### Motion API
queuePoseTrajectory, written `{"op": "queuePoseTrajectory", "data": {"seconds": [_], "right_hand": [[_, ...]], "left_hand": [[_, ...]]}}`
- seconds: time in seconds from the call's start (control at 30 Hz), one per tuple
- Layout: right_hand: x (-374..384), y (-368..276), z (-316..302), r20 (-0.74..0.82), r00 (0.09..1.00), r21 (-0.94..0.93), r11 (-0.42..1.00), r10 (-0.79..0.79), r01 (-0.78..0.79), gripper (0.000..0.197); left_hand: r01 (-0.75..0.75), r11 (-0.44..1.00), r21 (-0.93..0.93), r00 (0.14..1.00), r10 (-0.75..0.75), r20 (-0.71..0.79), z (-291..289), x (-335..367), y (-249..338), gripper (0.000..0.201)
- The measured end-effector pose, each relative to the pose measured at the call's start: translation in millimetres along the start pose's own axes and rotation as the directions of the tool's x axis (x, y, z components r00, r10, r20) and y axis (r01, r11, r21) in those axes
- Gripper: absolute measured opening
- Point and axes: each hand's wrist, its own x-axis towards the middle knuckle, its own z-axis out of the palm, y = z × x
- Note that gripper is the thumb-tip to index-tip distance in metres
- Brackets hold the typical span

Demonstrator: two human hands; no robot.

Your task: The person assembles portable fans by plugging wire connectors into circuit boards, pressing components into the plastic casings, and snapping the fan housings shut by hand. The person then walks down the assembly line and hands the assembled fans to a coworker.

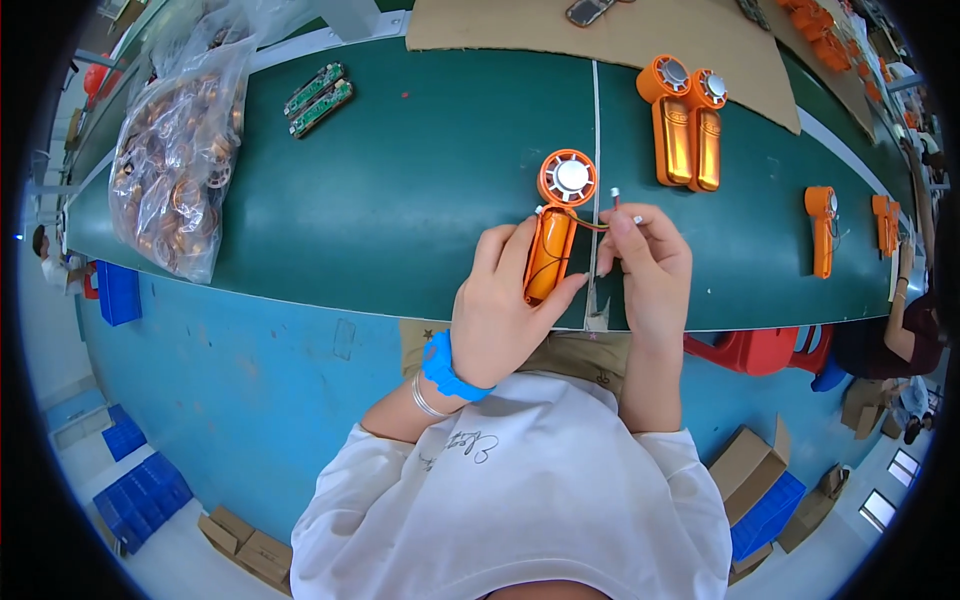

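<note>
An orange handheld fan body lies on the green table, its round head pointing away from me. Its handle is uncovered and shows an orange cylindrical battery with thin wires. My left hand is closed around the handle, thumb on one side and fingers on the other. Just to the right, my right hand pinches thin wires that run from the fan. Small white plugs stick out at its fingertips.
Two orange fans lie at the back right, with another fan farther right. Two green circuit boards and a plastic bag of coppery parts are on the left. Cardboard covers the table's far side. A red stool stands below.
</note>
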Motion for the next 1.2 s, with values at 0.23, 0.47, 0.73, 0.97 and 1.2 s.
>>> {"op": "queuePoseTrajectory", "data": {"seconds": [0.23, 0.47, 0.73, 0.97, 1.2], "right_hand": [[-8.0, -2.2, -6.3, 0.057, 0.998, -0.085, 0.996, -0.002, 0.006, 0.012], [-6.2, -5.4, -16.3, 0.109, 0.993, -0.183, 0.981, -0.052, 0.071, 0.019], [-24.3, -23.4, -0.2, 0.314, 0.917, -0.656, 0.642, -0.245, 0.396, 0.011], [-49.6, -5.7, -15.3, 0.527, 0.799, -0.799, 0.153, -0.289, 0.582, 0.032], [-39.0, 4.1, -11.8, 0.545, 0.788, -0.787, 0.149, -0.285, 0.598, 0.034]], "left_hand": [[0.142, 0.957, -0.253, 0.978, -0.096, 0.185, -9.6, -10.2, 8.5, 0.052], [0.13, 0.947, -0.293, 0.976, -0.071, 0.204, -0.4, -0.2, 5.2, 0.045], [0.052, 0.978, -0.204, 0.995, -0.032, 0.1, -25.5, -5.7, -3.8, 0.039], [0.082, 0.919, -0.386, 0.965, 0.024, 0.263, 0.3, -5.7, -5.7, 0.052], [0.076, 0.917, -0.392, 0.969, 0.024, 0.245, -0.4, -4.1, -10.4, 0.045]]}}
